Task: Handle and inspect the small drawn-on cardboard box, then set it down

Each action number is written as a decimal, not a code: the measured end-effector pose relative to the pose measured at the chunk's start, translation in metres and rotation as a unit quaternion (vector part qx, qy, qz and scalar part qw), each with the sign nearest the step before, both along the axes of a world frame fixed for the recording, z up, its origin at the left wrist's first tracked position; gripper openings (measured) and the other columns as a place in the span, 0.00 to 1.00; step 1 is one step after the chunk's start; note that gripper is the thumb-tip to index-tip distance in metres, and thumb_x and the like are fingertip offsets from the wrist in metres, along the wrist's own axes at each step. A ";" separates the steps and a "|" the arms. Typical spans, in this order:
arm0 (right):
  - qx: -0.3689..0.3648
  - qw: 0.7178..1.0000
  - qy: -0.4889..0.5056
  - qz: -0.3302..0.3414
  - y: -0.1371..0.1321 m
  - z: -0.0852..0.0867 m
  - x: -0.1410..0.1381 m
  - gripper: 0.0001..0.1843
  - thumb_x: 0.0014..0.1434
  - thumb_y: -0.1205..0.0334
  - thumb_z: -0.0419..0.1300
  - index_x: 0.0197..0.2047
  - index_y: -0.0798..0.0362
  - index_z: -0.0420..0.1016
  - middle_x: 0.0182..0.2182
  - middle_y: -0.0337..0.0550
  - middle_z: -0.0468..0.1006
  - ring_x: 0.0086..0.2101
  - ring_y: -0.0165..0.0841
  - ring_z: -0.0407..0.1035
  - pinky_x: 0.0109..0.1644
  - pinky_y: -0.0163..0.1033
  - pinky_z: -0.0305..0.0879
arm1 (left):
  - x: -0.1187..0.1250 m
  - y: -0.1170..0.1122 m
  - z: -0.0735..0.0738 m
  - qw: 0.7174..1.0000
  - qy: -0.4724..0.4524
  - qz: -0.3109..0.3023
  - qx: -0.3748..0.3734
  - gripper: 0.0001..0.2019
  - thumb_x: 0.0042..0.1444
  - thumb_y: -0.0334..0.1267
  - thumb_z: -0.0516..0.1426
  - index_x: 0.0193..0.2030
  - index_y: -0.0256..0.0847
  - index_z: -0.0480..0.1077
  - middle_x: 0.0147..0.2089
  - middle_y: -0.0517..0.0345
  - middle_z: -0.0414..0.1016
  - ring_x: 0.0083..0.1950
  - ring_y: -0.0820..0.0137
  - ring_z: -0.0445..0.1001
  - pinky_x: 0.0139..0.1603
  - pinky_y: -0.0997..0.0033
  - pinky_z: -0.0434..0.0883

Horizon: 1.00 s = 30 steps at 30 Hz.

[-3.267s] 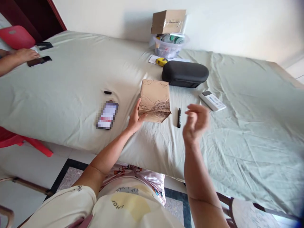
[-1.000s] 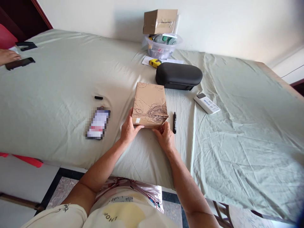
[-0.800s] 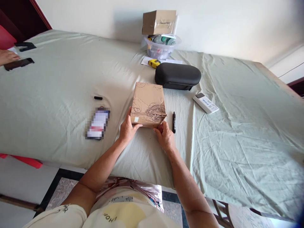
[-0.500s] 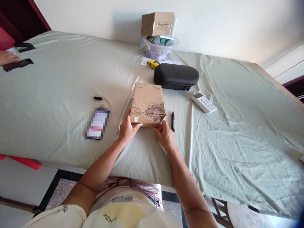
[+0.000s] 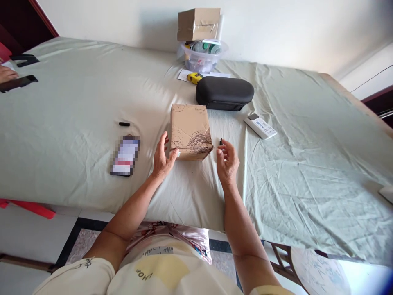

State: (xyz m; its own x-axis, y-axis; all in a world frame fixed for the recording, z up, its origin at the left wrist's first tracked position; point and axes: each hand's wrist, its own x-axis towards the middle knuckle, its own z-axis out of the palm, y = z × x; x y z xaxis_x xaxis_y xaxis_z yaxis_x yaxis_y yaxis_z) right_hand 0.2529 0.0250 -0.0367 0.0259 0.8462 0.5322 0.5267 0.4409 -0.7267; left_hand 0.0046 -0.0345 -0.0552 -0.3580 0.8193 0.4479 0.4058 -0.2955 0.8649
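Note:
A cardboard box (image 5: 189,123) with dark scribbled lines on its top and near edge rests on the cloth in front of me. My left hand (image 5: 162,159) is at its near left corner, fingers spread and the thumb over the front edge by a small label. To the right of the box, my right hand (image 5: 227,162) hovers over a black marker (image 5: 221,141), with its fingers loosely bent and the thumb apart. Only the marker's tip end shows; the rest is hidden by the hand. The marker's black cap (image 5: 124,123) lies to the left of the box.
A phone (image 5: 125,156) with a blurred screen lies left. Behind the box are a black zip case (image 5: 225,92), a yellow tape measure (image 5: 194,78) and a plastic basket (image 5: 201,61) under another carton (image 5: 199,24). A white device (image 5: 260,126) lies right. Another person's hand (image 5: 7,74) is far left.
My right hand has let go of the box's near right corner and moved right over the marker. My left hand has loosened from the box's side. The view has shifted slightly.

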 end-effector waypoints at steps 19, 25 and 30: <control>0.156 0.975 -0.033 0.157 -0.040 0.004 -0.058 0.13 0.74 0.62 0.61 0.58 0.44 0.80 0.43 0.44 0.77 0.39 0.32 0.76 0.45 0.43 0.80 | -0.002 0.001 0.000 0.963 0.223 0.140 0.066 0.23 0.76 0.51 0.50 0.65 0.43 0.78 0.84 0.40 0.53 0.83 0.48 0.58 0.81 0.44 0.59; 0.171 0.970 -0.015 0.172 -0.036 0.004 -0.058 0.20 0.76 0.66 0.56 0.64 0.42 0.79 0.42 0.43 0.81 0.41 0.32 0.78 0.46 0.40 0.80 | 0.014 -0.005 0.007 0.942 0.294 0.113 0.118 0.21 0.73 0.53 0.56 0.63 0.45 0.79 0.84 0.41 0.53 0.85 0.44 0.53 0.81 0.34 0.53; 0.127 0.977 -0.049 0.164 -0.030 0.001 -0.053 0.19 0.77 0.60 0.55 0.63 0.42 0.82 0.42 0.45 0.82 0.41 0.33 0.79 0.46 0.43 0.82 | 0.018 -0.006 0.009 0.935 0.316 0.074 0.142 0.21 0.71 0.56 0.58 0.60 0.46 0.80 0.72 0.42 0.73 0.80 0.48 0.62 0.79 0.40 0.59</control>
